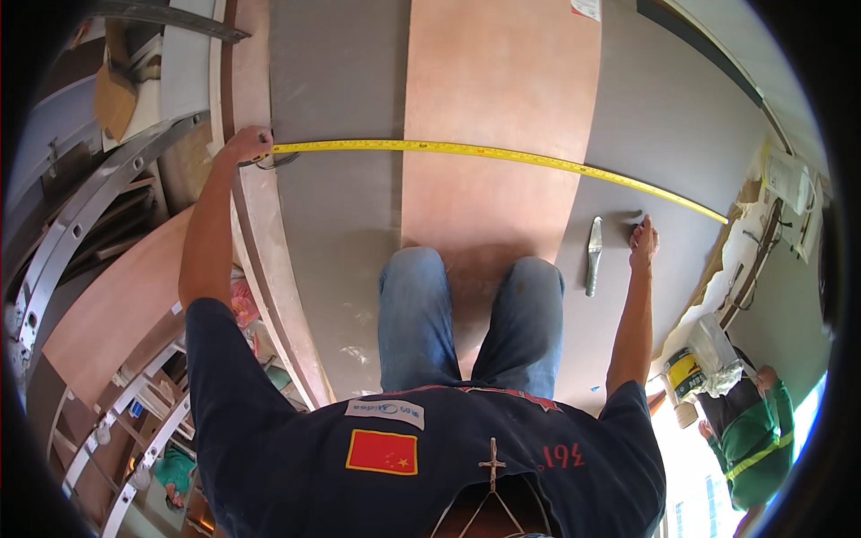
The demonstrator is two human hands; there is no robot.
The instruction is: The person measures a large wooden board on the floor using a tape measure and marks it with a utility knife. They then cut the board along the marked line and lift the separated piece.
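A yellow tape measure [481, 151] stretches across grey boards [338, 206] and a pale pink wooden panel [498, 81]. My left hand [247, 143] grips the tape at its left end, over the long left edge strip. My right hand [643, 240] is closed near the right side, below the tape, on a small dark thing that I cannot make out. Just left of it lies a metal tool with a long flat blade [593, 255]. My jeans-clad knees rest low on the middle panel.
Aluminium ladders [60, 242], a curved pink sheet [112, 305] and stacked offcuts fill the left. Cables and a yellow bucket [684, 373] are along the right edge. A person in green [753, 448] is at lower right, another [175, 471] at lower left.
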